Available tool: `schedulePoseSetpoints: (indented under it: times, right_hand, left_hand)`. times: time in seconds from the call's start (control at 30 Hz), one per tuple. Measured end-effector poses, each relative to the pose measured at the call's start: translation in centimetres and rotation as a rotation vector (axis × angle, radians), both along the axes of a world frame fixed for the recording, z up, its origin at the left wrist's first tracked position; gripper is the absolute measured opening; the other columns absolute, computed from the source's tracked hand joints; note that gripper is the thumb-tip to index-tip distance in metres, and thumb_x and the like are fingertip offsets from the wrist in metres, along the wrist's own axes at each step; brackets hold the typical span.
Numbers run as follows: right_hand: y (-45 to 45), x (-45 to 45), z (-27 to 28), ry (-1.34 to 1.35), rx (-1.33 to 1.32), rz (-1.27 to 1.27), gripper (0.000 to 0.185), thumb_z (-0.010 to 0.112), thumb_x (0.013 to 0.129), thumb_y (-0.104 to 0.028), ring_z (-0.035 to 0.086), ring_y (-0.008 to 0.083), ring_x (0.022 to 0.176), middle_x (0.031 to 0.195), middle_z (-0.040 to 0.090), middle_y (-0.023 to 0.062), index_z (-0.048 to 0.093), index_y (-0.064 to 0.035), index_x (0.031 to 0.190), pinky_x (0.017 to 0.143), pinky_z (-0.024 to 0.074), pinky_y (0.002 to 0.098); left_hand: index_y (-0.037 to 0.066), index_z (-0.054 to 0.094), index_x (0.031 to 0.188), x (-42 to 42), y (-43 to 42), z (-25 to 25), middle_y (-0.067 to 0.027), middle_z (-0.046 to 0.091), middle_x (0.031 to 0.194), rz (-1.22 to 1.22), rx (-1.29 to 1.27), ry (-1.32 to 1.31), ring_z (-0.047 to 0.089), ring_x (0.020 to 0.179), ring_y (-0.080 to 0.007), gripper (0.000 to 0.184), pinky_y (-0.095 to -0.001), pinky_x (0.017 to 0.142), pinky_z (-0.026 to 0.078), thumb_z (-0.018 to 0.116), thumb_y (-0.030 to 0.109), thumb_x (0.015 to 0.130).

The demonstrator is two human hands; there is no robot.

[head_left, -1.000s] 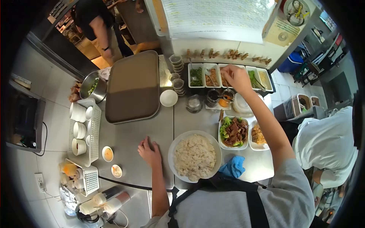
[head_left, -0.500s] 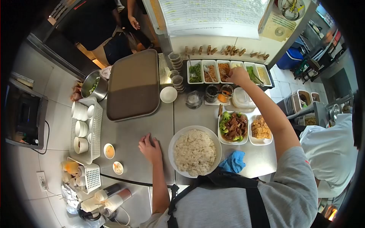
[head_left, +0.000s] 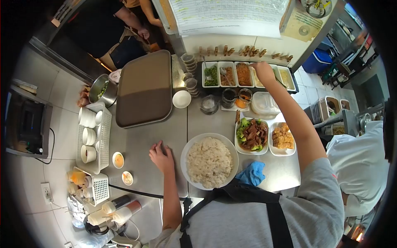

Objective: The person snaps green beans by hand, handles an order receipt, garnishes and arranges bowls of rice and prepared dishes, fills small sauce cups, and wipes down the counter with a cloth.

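Note:
My left hand (head_left: 161, 158) lies on the steel counter (head_left: 144, 142), fingers apart, left of a big white bowl (head_left: 184, 175) holding rice (head_left: 209, 161). My right hand (head_left: 264, 72) reaches over the row of topping tubs at the back. Its fingertips are bent together by the far edge of the tub with orange-brown crumbly topping (head_left: 244, 76), and the hand partly covers the tub of pale yellow topping (head_left: 258, 80). What the fingers hold, if anything, is hidden. Beyond the rice sit a dish of meat and broccoli (head_left: 253, 135) and a dish of sliced golden-brown food (head_left: 283, 138).
A brown tray (head_left: 144, 89) stands at the back left, near a white basket of cups (head_left: 105, 128). A small white bowl (head_left: 182, 99), sauce jars (head_left: 243, 98) and a lidded plastic box (head_left: 264, 103) line the middle. A blue cloth (head_left: 252, 173) lies right of the rice. Co-workers stand left and right.
My right hand has moved slightly up and right, from inside the orange-brown topping tub to its far edge. My left hand stays on the counter, its fingers slightly shifted.

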State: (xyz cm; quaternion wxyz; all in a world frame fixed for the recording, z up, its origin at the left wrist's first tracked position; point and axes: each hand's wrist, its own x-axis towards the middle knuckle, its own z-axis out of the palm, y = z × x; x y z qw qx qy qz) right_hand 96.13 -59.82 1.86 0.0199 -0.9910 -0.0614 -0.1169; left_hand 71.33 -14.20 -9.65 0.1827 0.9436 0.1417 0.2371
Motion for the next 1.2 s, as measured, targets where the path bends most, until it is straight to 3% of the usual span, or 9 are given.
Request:
schedulePoseSetpoints:
  times: [0.07,0.27,0.47,0.5,0.6,0.7,1.03,1.2]
  right_hand:
    - [-0.4,0.6,-2.1,-0.006,-0.114,-0.018,0.028,0.054,0.079,-0.005,0.065,0.0337,0.081,0.084,0.067,0.019,0.072,-0.0132,0.098,0.073,0.0532,0.0425]
    - [-0.4,-3.4,-2.2,0.073,0.084,0.055,0.024,0.06,0.077,-0.004,0.066,0.0316,0.075,0.082,0.067,0.0184,0.073,-0.0114,0.096,0.07,0.0536,0.0412]
    - [-1.7,-4.0,-0.3,0.41,0.731,-0.101,0.019,0.069,0.073,-0.003,0.062,0.0134,0.057,0.073,0.07,0.008,0.074,-0.0075,0.091,0.055,0.0497,0.0288]
    - [-1.7,-4.1,0.0,0.455,0.797,-0.122,0.02,0.067,0.077,-0.003,0.055,0.0065,0.053,0.073,0.069,0.0025,0.073,-0.0051,0.096,0.05,0.0453,0.0229]
    - [-3.1,-3.4,-1.8,0.574,1.113,-0.247,0.024,0.066,0.081,-0.005,0.049,0.0055,0.052,0.079,0.069,0.0007,0.07,-0.0033,0.105,0.047,0.0407,0.02]
    - [-3.1,-4.2,-1.7,0.615,1.236,-0.308,0.028,0.065,0.084,-0.006,0.046,0.0039,0.054,0.086,0.068,-0.0004,0.066,-0.0022,0.112,0.046,0.0365,0.0179]
    - [2.7,-15.2,3.8,0.567,1.344,-0.033,0.027,0.064,0.087,-0.009,0.044,0.0026,0.06,0.09,0.069,-0.0004,0.066,-0.0035,0.113,0.054,0.0373,0.0178]
    - [8.8,-24.5,3.3,0.731,1.459,-0.073,0.026,0.062,0.088,-0.009,0.043,0.0029,0.056,0.087,0.068,-0.0004,0.065,-0.0014,0.113,0.052,0.0364,0.018]
  left_hand:
    - [0.012,0.06,0.114,-0.1,0.0,0.1,-0.0147,0.051,0.115,0.007,-0.032,0.024,0.046,0.108,-0.0337,0.035,-0.0445,0.093,0.037,0.061,0.02,0.08]
    - [0.011,0.059,0.113,-0.2,0.2,-0.5,-0.0129,0.051,0.116,0.004,-0.017,0.016,0.046,0.107,-0.0323,0.034,-0.043,0.092,0.037,0.061,0.019,0.081]
    - [0.012,0.06,0.114,-0.2,0.3,-0.3,-0.0149,0.051,0.114,-0.004,-0.043,0.002,0.046,0.107,-0.034,0.035,-0.044,0.092,0.037,0.063,0.02,0.08]
    - [0.013,0.06,0.114,-0.2,0.4,-0.2,-0.0147,0.051,0.114,-0.009,-0.045,-0.002,0.046,0.107,-0.0339,0.035,-0.0439,0.092,0.038,0.063,0.02,0.08]
    - [0.013,0.06,0.113,-0.2,0.3,-0.3,-0.0143,0.052,0.113,0.005,-0.038,-0.004,0.047,0.107,-0.0339,0.034,-0.0437,0.092,0.038,0.063,0.02,0.08]
    - [0.012,0.06,0.113,-0.2,0.3,-0.1,-0.0144,0.052,0.113,0.017,-0.046,0.012,0.047,0.106,-0.0338,0.033,-0.0438,0.091,0.038,0.063,0.02,0.08]
    - [0.011,0.061,0.112,-0.5,0.6,-1.1,-0.0142,0.051,0.114,-0.019,-0.037,-0.04,0.047,0.105,-0.0333,0.032,-0.0431,0.092,0.037,0.061,0.021,0.081]
    - [0.01,0.061,0.11,-1.4,1.2,-1.7,-0.0133,0.054,0.109,-0.05,-0.075,-0.118,0.048,0.102,-0.0322,0.029,-0.0419,0.09,0.039,0.059,0.014,0.081]
